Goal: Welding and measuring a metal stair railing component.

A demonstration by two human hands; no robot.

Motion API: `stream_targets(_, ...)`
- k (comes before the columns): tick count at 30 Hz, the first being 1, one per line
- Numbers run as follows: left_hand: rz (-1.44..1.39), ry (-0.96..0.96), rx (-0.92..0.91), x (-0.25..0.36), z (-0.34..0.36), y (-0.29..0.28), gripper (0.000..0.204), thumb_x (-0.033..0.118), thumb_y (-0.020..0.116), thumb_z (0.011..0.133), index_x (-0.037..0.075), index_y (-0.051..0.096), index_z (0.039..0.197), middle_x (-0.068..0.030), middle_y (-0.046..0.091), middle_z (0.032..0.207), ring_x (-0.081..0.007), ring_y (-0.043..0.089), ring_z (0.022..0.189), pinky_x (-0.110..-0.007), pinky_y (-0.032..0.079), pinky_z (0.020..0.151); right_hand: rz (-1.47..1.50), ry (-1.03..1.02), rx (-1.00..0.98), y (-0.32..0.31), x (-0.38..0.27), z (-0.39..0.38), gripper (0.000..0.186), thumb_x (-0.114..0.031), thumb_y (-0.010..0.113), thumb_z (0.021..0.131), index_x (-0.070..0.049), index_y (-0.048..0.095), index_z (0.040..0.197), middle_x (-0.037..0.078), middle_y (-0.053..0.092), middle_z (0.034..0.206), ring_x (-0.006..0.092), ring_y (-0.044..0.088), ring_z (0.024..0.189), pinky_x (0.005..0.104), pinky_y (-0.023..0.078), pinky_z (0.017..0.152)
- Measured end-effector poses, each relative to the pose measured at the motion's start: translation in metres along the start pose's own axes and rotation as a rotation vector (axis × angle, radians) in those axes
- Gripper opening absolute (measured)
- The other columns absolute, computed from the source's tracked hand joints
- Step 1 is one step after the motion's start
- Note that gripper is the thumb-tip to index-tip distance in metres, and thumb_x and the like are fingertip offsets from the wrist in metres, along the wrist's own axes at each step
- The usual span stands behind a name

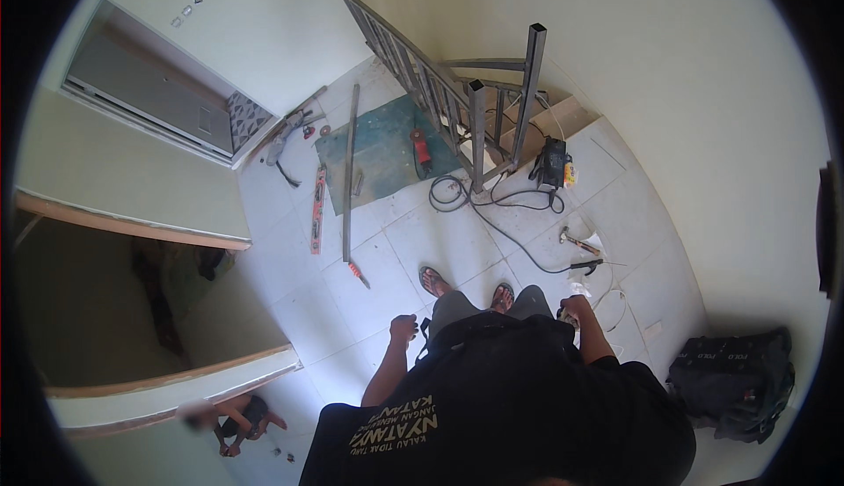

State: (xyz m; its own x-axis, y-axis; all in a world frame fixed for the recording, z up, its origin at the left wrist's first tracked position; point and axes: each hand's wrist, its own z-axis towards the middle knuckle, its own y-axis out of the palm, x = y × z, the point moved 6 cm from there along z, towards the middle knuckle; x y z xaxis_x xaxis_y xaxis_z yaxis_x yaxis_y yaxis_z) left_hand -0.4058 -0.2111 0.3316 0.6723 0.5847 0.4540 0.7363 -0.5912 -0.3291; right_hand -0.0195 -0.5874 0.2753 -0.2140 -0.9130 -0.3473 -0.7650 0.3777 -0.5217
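My left hand (403, 328) hangs beside my left hip with its fingers curled in, and no object shows in it. At my right hip my right hand (571, 310) is closed around something pale, too small to make out. Nearest to that hand on the floor lie a thin white loop (609, 311) and a welding electrode holder (587, 267) on a black cable. A hammer (579, 241) rests just beyond them. Ahead of my left hand lies a small orange-handled tool (359, 275), near the end of a long metal bar (351, 174).
A welded metal frame (477, 134) stands against the far wall, beside a black welding machine (551, 165). On a green mat (378, 147) lies a red angle grinder (421, 152); left of it, a spirit level (317, 213). A black bag (731, 382) sits right; a person (244, 420) crouches lower left.
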Motion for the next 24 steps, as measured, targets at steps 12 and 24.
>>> stream_targets(12,0.032,0.174,-0.097,0.047,0.013,0.035,0.030,0.027,0.058,0.083,0.001,0.058,0.100,-0.0080,0.062,0.079,-0.0180,0.058,0.062,-0.031,0.046,0.054,-0.049,-0.001,-0.036,0.004,0.026,0.003,0.024,-0.020,0.062,0.068,0.003,0.064,0.077,0.016,0.064,0.076,0.0257,0.061,0.063,0.0382,0.049,0.060)
stream_targets(24,0.657,0.846,-0.070,-0.004,0.070,0.030,0.030,0.024,0.061,0.079,-0.001,0.061,0.095,-0.0105,0.062,0.076,-0.0191,0.059,0.060,-0.030,0.048,0.052,0.016,0.021,-0.072,0.003,0.014,-0.021,0.025,-0.021,0.061,0.070,0.002,0.065,0.078,0.016,0.065,0.078,0.0258,0.062,0.069,0.0383,0.049,0.064)
